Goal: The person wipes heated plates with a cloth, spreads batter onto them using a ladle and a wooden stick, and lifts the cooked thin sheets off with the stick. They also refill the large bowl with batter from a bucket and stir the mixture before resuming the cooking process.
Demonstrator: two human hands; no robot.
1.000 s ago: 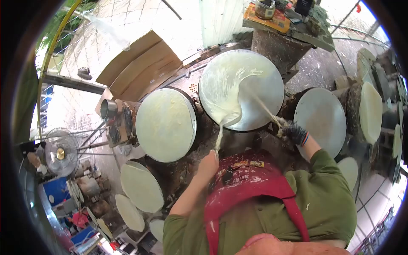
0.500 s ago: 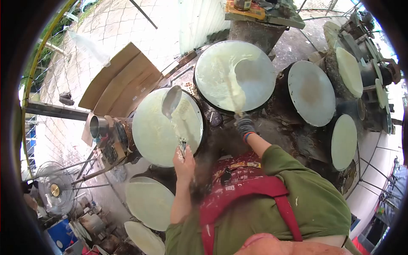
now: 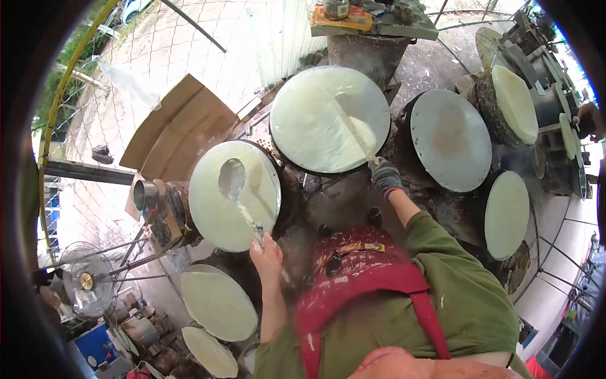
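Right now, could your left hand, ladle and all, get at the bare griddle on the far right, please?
Probably not. The left hand holds the ladle over the left griddle, while the bare griddle lies beyond the right arm, which crosses the way with its stick.

Olive-green long-sleeved shirt (image 3: 467,297); red batter-spattered apron (image 3: 360,278) with shoulder strap; dark glove, striped cuff, on right hand (image 3: 385,177).

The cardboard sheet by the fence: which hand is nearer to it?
Left. The left hand holds a ladle over the griddle beside the cardboard sheet; the gloved right hand is farther, at the next griddle.
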